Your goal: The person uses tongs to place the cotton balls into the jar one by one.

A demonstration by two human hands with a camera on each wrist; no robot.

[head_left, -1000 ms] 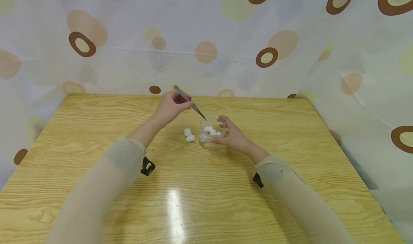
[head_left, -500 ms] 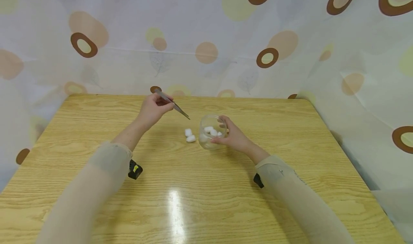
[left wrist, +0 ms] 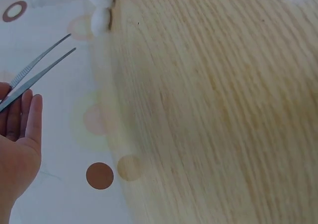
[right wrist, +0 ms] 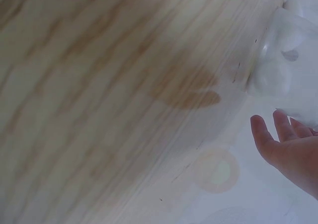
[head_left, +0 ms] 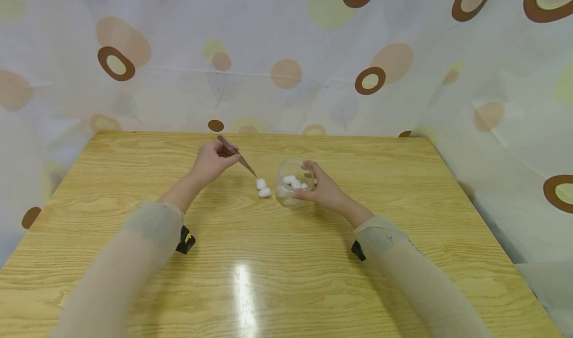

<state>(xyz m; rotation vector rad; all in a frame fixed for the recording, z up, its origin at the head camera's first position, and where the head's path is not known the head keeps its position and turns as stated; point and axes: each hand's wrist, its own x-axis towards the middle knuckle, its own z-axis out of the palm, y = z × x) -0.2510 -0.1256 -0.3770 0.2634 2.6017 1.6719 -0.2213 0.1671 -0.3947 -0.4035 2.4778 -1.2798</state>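
My left hand pinches metal tweezers near the middle. Their tips point down, just above two white cotton balls on the table. In the left wrist view the tweezers have their two arms spread apart, nothing between the tips, and the cotton balls lie at the top. My right hand grips a clear glass jar round its right side, thumb in front. Several white cotton balls lie inside. In the right wrist view part of the jar shows beyond my fingers.
A wood-grain table carries everything. Behind it and along the right hangs a pale sheet with brown and yellow circles. A black wrist device shows below my left sleeve.
My left hand has moved left from above the jar with the tweezers, then lowered their tips toward the loose cotton balls. My right hand and the jar have stayed in place.
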